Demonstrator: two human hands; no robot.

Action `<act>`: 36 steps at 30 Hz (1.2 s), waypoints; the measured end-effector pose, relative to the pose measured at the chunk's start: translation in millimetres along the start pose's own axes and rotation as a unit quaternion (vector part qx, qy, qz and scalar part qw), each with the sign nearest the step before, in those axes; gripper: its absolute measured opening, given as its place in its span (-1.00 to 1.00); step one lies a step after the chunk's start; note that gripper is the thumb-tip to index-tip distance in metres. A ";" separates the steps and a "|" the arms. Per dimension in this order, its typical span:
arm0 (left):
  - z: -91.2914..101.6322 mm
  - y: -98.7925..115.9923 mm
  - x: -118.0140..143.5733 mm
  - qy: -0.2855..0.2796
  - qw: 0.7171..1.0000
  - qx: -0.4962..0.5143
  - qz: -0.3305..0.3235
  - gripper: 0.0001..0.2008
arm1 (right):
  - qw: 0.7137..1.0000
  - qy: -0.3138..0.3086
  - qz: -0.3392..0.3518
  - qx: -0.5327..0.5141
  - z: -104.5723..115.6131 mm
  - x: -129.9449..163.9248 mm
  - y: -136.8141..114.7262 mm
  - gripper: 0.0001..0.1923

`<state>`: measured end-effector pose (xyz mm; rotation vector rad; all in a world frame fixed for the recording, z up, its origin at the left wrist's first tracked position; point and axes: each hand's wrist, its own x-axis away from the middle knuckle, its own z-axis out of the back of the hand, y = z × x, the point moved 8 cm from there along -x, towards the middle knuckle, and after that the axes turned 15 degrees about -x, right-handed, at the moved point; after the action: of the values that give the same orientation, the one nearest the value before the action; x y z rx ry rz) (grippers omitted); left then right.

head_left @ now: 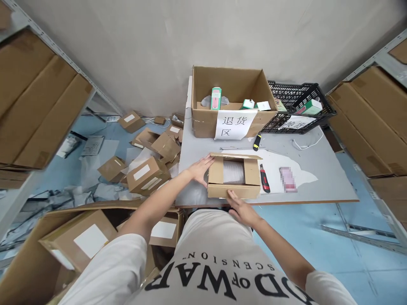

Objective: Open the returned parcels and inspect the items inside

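A small cardboard box (233, 190) sits near the front edge of the table, its top flaps spread. Through the opening, whitish translucent wrap (233, 172) is visible; what lies under it cannot be seen. My left hand (201, 170) rests against the box's left side, fingers stretched toward the rear flap and thumb apart. Along the front flap, my right hand (243, 208) touches the cardboard with extended fingers. Just right of the box lies a red and black utility knife (264, 178). A yellow and black utility knife (257, 142) is farther back.
Behind stand a large labelled carton (203, 125) with small boxes inside and a black plastic crate (294, 91). A blurred pink item (288, 179) lies on the grey table (330, 186). Cardboard boxes (148, 176) cover the floor at left; a big open carton (25, 262) is beside me.
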<state>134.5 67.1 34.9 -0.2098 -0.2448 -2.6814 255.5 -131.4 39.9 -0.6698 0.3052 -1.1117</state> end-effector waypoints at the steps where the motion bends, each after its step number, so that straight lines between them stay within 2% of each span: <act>1: 3.7 -0.1 0.9 -0.021 1.000 -0.011 0.000 0.28 | 0.999 0.022 -0.007 -0.024 12.4 -1.7 1.9 -0.56; 4: 19.8 6.1 0.5 -0.058 0.998 -0.034 0.017 0.13 | 0.993 0.098 -0.052 -0.045 61.3 -12.1 11.8 -0.63; 6: 34.5 19.1 -4.8 -0.039 0.998 -0.033 0.038 -0.08 | 0.992 0.101 -0.078 -0.016 88.2 -26.1 17.7 -0.65; 8: 48.5 37.4 -13.9 0.004 0.998 -0.028 0.064 -0.34 | 0.995 0.034 -0.083 0.035 98.9 -46.6 20.4 -0.61; 10: 56.2 57.6 -25.0 0.032 0.995 -0.033 0.083 -0.52 | 0.988 -0.058 -0.094 0.105 97.1 -67.2 25.0 -0.57; 13: 56.1 76.1 -39.8 0.031 0.990 -0.051 0.127 -0.68 | 0.962 -0.136 -0.124 0.200 89.9 -90.8 34.7 -0.65; 16: 51.5 78.3 -46.9 0.026 0.981 -0.063 0.183 -0.54 | 0.945 -0.160 -0.129 0.253 81.6 -102.6 40.3 -0.67; 19: 45.3 81.3 -52.2 0.030 0.981 -0.059 0.181 -0.32 | 0.942 -0.168 -0.120 0.266 77.3 -104.5 43.7 -0.67; 22: 39.5 83.2 -56.3 0.006 0.984 -0.070 0.164 -0.41 | 0.940 -0.161 -0.121 0.277 81.8 -102.9 46.4 -0.66; 25: 46.9 84.2 -53.2 0.008 0.981 -0.117 0.155 -0.52 | 0.941 -0.136 -0.112 0.288 91.7 -97.4 45.5 -0.64; 28: 61.4 84.4 -40.6 0.041 0.973 -0.159 0.160 -0.51 | 0.939 -0.085 -0.112 0.312 106.4 -82.5 49.3 -0.64; 30: 63.9 77.6 -28.0 0.033 0.963 -0.181 0.199 -0.45 | 0.938 -0.047 -0.152 0.309 118.2 -66.7 61.9 -0.63; 31: 62.8 72.5 -21.2 0.022 0.956 -0.188 0.223 -0.39 | 0.937 -0.031 -0.181 0.296 123.7 -57.9 71.0 -0.56; 33: 57.2 62.0 -8.1 -0.001 0.947 -0.181 0.264 -0.20 | 0.937 -0.019 -0.240 0.254 130.8 -41.0 91.8 -0.26; 36: 43.6 47.6 8.0 -0.023 0.944 -0.131 0.302 0.15 | 0.933 -0.059 -0.307 0.179 127.2 -20.9 122.9 0.13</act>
<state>152.9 30.4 85.4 -0.3626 0.1497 -2.0876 404.4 -35.3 57.4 -0.5092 -0.2325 -1.6630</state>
